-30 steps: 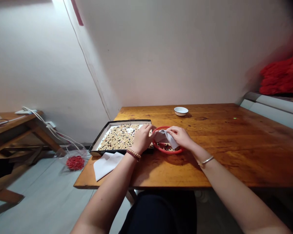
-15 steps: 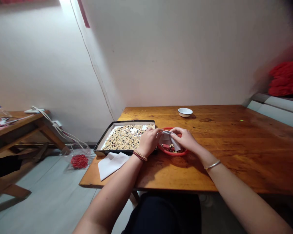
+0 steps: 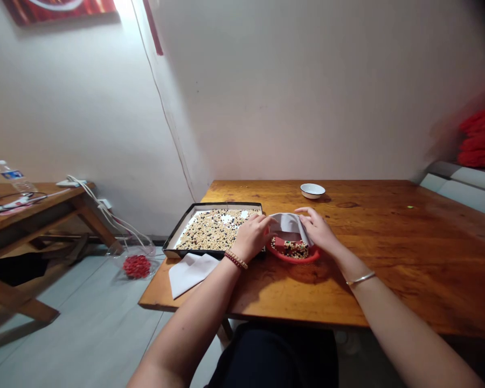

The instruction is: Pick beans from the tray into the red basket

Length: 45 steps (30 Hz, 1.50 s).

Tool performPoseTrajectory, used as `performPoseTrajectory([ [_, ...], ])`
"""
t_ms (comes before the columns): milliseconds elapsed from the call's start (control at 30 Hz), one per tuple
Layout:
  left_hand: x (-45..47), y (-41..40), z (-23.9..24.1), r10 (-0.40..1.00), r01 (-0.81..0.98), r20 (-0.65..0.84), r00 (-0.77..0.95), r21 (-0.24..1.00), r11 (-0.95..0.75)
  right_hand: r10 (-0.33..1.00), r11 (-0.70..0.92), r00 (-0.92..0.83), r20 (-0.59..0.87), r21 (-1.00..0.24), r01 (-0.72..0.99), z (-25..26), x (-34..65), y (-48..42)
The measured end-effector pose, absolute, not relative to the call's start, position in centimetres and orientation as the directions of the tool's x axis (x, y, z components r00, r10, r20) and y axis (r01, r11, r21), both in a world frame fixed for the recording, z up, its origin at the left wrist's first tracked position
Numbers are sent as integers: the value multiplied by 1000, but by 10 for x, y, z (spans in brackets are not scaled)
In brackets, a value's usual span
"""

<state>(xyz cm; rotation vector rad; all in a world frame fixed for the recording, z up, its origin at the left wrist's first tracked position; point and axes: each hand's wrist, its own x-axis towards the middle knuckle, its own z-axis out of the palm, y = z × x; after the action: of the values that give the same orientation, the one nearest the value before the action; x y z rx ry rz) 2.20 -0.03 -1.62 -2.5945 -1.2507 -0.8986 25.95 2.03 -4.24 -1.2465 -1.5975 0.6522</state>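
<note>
Right hand [image 3: 317,229] grips white cloth [image 3: 288,222] at the red basket [image 3: 296,260] rim — tabletop [image 3: 388,248] stretches rightward.

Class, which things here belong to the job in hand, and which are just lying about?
Likely in the job, near the left hand and right hand: pale cloth, red basket, tray, small round pieces, folded cloth.

Probably lying about, farther off: white bowl, plastic bottle, bag of red pieces.

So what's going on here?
A person's right hand holds a pale sheet over a red basket of small light and dark pieces, with the left hand at the sheet's other edge. Beside the basket sits a shallow tray spread with similar pieces; another pale sheet lies in front, and a white bowl stands farther back.
</note>
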Motion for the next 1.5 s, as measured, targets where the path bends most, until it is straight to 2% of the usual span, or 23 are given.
performPoseTrajectory([
  [100,22,1,-16,663,738,590,461,161,-655,929,357,-36,369,-864,355,-38,259,18],
  [233,23,1,-16,636,730,631,444,156,-665,908,406,-70,414,-826,391,-26,258,9],
  [400,26,-1,-14,663,721,675,324,277,-635,950,297,-194,243,-896,331,-17,259,2],
  [567,29,-2,-12,692,614,683,234,447,-650,943,237,-306,130,-908,345,-19,256,4],
  [667,30,-1,-11,742,586,642,194,531,-612,921,289,-349,175,-905,311,-18,252,1],
  [833,30,-1,-12,851,625,521,66,643,-442,884,382,-401,241,-866,322,-13,247,-13],
  [967,29,1,-14,845,576,534,35,680,-454,870,421,-399,291,-858,294,-12,243,-16],
  [1167,28,8,-17,861,424,507,29,774,-470,910,306,-362,202,-916,260,-13,246,-9],
  [1333,27,5,-14,925,135,335,182,923,-361,939,266,-272,209,-944,194,-16,248,-3],
  [1400,27,3,-13,923,118,313,226,931,-344,950,239,-245,196,-958,160,-17,248,-1],
  [1500,26,1,-12,915,111,340,219,923,-369,958,152,-246,144,-988,12,-16,246,0],
])
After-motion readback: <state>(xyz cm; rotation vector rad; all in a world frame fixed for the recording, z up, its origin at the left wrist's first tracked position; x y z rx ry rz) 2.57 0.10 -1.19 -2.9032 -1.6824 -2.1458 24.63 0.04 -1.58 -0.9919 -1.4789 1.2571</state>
